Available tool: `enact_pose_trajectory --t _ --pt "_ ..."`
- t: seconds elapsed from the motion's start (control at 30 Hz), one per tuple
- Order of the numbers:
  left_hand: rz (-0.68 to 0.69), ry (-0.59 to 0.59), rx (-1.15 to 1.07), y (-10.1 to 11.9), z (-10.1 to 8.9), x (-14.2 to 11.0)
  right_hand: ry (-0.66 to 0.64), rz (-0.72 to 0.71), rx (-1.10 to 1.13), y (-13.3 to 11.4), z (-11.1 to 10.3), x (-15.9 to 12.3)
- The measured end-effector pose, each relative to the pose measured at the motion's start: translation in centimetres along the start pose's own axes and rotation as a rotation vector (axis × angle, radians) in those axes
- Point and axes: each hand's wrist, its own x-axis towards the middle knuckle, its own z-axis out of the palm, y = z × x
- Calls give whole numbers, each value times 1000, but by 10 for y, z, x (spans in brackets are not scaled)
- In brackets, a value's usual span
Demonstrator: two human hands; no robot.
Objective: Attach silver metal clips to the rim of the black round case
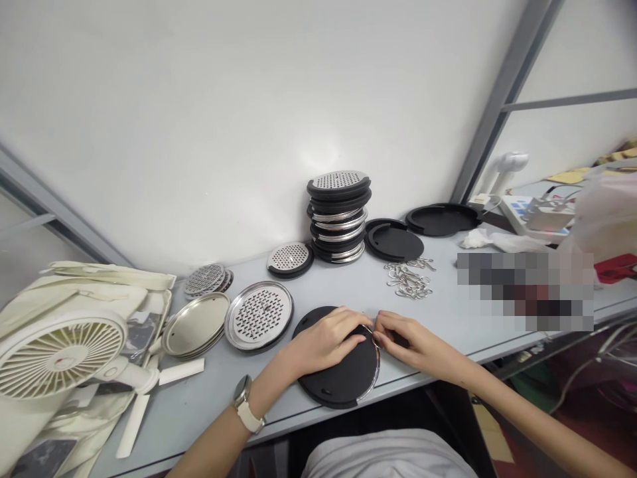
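Observation:
A black round plate with a shiny metal edge on its right lies near the table's front. My left hand rests across it, thumb and fingers bent toward the right rim and gripping there. Against that rim, my right hand has its fingers pinched on a thin metal wire clip, mostly hidden by the fingers. A loose pile of wire clips lies behind my right hand. Left of the plate sits a perforated metal disc on a dark base.
Behind stands a tall stack of black and metal discs, flanked by a perforated disc and black trays. Plain metal lids, grater discs and a white fan are left. A plastic bag lies right.

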Motion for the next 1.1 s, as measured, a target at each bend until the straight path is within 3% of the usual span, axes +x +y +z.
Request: enact_pose_trajectory --t 0.43,0.63,0.93,1.1 --pt "-2 29 38 -2 1 1 -3 -11 -24 -2 -1 0" --pt "-127 139 60 -4 5 -1 -4 1 -21 -3 -2 1" --pt "-78 27 12 1 4 -3 18 -6 -11 -2 -1 1" --pt "-63 36 67 3 3 0 6 -26 -29 -3 -2 1"
